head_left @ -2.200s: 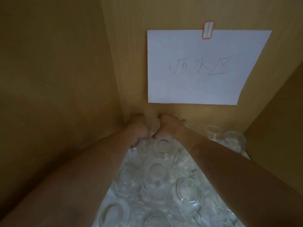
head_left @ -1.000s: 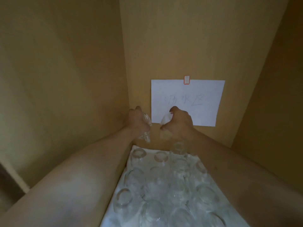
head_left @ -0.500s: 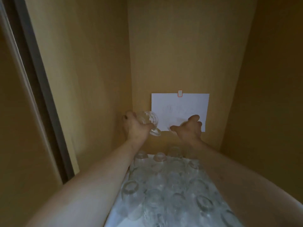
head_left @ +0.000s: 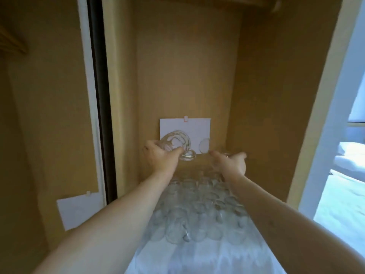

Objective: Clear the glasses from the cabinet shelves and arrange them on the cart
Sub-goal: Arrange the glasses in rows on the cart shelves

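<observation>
My two forearms come into the view from the bottom corners, and both are bare up to the edge of the frame; no sleeve shows on them. My left hand [head_left: 160, 157] wears nothing. On my right hand [head_left: 231, 162] a small bright spot shines near one finger, perhaps a ring, but it is too blurred to tell.

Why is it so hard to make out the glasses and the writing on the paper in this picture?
In the head view the whole frame is softly blurred, so the paper sign shows no legible writing; the glasses on the shelf are clear against a white liner and merge together; the cabinet interior is dim while daylight at the right edge washes out bluish-white.
</observation>
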`<state>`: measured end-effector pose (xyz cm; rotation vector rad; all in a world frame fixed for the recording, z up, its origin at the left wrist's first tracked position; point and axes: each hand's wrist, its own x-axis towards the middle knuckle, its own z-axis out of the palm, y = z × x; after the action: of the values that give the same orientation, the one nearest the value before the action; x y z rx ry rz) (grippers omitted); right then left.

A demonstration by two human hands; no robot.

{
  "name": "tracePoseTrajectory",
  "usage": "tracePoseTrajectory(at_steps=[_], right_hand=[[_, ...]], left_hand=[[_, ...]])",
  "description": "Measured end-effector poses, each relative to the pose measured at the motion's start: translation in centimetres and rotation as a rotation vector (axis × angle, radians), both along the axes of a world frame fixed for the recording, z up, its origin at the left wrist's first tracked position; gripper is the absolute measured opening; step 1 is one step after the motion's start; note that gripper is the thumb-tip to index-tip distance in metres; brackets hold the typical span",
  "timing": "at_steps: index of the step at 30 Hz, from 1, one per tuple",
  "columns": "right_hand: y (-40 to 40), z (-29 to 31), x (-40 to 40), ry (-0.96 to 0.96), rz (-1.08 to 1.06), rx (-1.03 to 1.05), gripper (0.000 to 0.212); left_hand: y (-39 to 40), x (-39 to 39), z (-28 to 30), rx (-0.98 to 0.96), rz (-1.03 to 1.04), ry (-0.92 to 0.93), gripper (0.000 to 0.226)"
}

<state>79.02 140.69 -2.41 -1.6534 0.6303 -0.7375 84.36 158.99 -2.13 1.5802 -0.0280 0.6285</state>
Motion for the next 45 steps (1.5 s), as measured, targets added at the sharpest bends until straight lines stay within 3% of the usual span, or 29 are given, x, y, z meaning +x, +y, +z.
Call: tracePoseTrajectory(at_steps=[8, 11, 13, 18, 23, 28, 32, 37, 45], right_hand=[[-0.1, -0.3, -10.8, -0.008, -0.070, 0.069, 0.078], [-0.8, -0.4, -13.9, -0.013, -0.096, 0.031, 0.076], [-1.5, -0.3, -15.6, -0.021, -0.112, 0.030, 0.080], [-4.8, -0.4, -20.5, -0.084, -0.176, 0.013, 0.076], [-10.2, 0.2, -27.3, -0.100, -0.279, -0.010, 0.094], [-16.0, 0.1, -34.9, -0.104, -0.349, -0.030, 0.092], [-20.5, -0.1, -40.6, -0.122, -0.409, -0.027, 0.093], [-26.0, -0.8, -47.8, -0.130, -0.516, -0.045, 0.096], [-34.9, -3.6, -57.1, -0.082, -0.623, -0.037, 0.100]], left_hand=[[-1.6, -7.1, 0.4, -0.213, -0.423, 0.123, 0.109], [-2.8, -9.7, 0.4, -0.173, -0.461, 0.099, 0.065], [-3.8, -11.2, 0.5, -0.183, -0.515, 0.097, 0.055], [-7.7, -15.2, 1.3, -0.181, -0.650, 0.094, 0.078], [-13.7, -20.2, 2.2, -0.224, -0.798, 0.111, 0.086], [-21.0, -26.8, 2.8, -0.364, -0.978, 0.296, 0.105], [-26.7, -31.8, 2.6, -0.436, -1.073, 0.405, 0.077], [-33.9, -37.8, 2.2, -0.464, -1.200, 0.482, 0.080], [-44.9, -46.5, 0.5, -0.373, -1.424, 0.611, 0.055]])
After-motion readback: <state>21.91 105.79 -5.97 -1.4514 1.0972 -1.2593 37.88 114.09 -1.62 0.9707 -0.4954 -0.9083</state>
